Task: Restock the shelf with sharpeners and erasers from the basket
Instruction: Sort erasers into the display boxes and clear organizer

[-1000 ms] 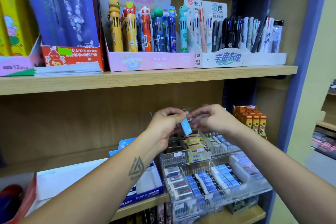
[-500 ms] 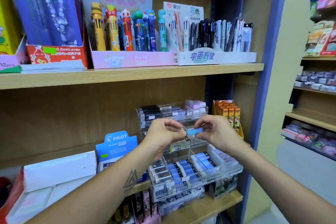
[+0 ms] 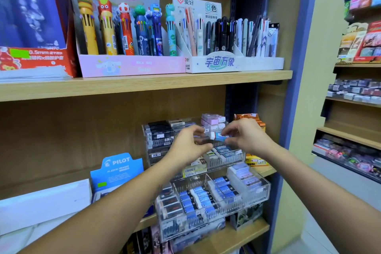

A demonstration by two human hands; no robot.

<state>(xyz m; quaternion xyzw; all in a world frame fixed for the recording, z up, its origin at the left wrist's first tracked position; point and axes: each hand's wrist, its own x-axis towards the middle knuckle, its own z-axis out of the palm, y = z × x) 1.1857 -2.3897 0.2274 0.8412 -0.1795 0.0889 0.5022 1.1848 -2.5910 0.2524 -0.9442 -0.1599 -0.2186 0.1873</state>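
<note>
In the head view, at centre frame, a small blue-and-white eraser [image 3: 218, 136] is pinched at its ends by the left hand [image 3: 188, 146] and right hand [image 3: 245, 137] above the clear tiered rack [image 3: 261, 186], where it could be dropped into the wrong compartment if released early.

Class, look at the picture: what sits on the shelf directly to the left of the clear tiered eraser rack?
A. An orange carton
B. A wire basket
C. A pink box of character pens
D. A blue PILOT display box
D: the blue PILOT display box stands just left of the clear tiered rack on the same shelf.
</note>
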